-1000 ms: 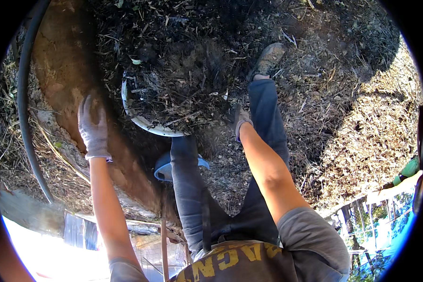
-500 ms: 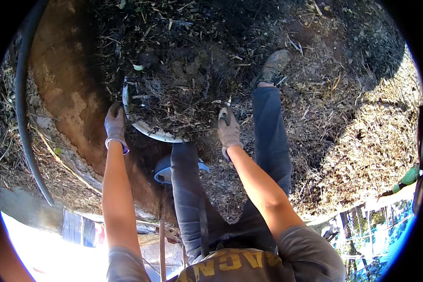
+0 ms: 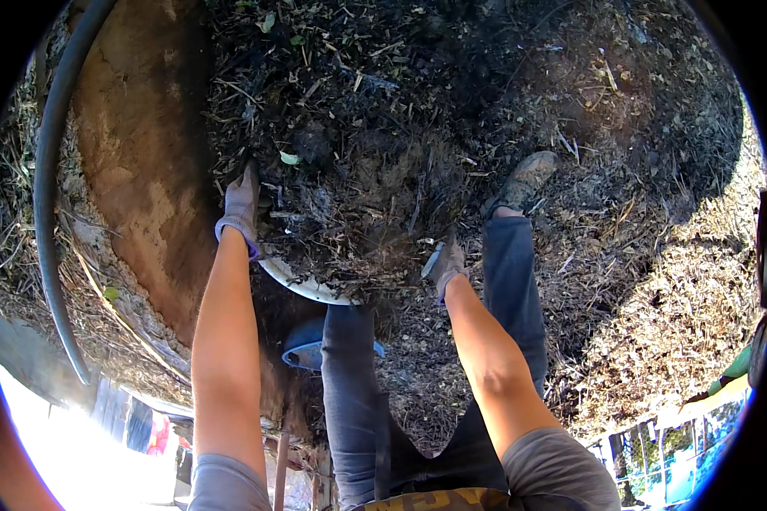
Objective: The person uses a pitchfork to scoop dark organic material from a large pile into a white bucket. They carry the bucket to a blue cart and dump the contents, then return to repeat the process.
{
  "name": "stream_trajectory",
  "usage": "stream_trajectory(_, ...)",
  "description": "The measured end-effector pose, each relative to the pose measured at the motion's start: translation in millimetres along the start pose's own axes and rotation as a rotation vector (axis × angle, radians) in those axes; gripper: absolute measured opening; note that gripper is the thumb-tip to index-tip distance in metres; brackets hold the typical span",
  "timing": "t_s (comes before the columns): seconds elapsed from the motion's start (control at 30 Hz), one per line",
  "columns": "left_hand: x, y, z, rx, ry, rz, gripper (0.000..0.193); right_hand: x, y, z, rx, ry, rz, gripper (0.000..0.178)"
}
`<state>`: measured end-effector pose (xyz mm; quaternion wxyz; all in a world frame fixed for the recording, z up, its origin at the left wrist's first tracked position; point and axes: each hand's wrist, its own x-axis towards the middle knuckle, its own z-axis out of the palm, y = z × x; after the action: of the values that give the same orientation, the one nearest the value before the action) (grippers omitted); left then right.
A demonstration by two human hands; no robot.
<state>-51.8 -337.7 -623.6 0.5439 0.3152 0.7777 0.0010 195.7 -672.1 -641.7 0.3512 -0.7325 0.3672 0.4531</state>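
A round basin with a white rim (image 3: 308,288) is heaped with dark, dry plant litter (image 3: 349,226) and rests against my leg. My left hand (image 3: 241,204), in a pale glove with a purple cuff, is closed on the basin's left edge, though its fingertips are partly hidden. On the opposite side, my gloved right hand (image 3: 448,262) is curled round the right edge, with a bit of white rim showing beside the fingers. Both arms reach forward and down. Litter hides the basin's far edge, which merges with the ground cover.
A blue bucket (image 3: 302,347) stands behind my left leg. Along the left lie a brown earthy slab (image 3: 136,170) and a dark hose (image 3: 47,196). My shoe (image 3: 524,180) is on litter at the right, near sunlit straw (image 3: 656,315).
The view has shifted, so the basin and ground appear lower and further right. My left hand has moved forward along the basin's left edge. My right hand stays at the right edge.
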Motion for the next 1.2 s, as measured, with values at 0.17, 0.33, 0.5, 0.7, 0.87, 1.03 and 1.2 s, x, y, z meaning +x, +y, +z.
stream_trajectory(0.17, 21, -46, -4, 0.058, 0.064, 0.275, 0.051, 4, 18, 21, 0.203, 0.118, -0.033, 0.037)
stream_trajectory(0.33, -10, -75, -4, -0.274, -0.008, 0.168, 0.037, -37, -19, 14, 0.365, -0.048, -0.148, 0.045)
stream_trajectory(0.5, -97, -42, -9, -0.475, 0.004, 0.076, 0.04, -84, -67, -15, 0.328, 0.021, -0.303, 0.034)
stream_trajectory(0.7, -259, 41, -78, -0.491, -0.091, 0.191, 0.043, -220, -122, -84, -0.059, -0.151, -0.413, 0.043)
stream_trajectory(0.87, -410, 116, -154, -0.197, 0.005, 0.399, 0.026, -432, -237, -160, -0.393, -0.323, -0.635, 0.042)
stream_trajectory(1.03, -561, 221, -179, -0.125, -0.024, 0.61, 0.022, -591, -319, -265, -0.124, -0.348, -0.638, 0.033)
stream_trajectory(1.2, -725, 384, -97, -0.185, -0.203, 0.721, 0.05, -674, -415, -359, 0.042, -0.352, -0.729, 0.031)
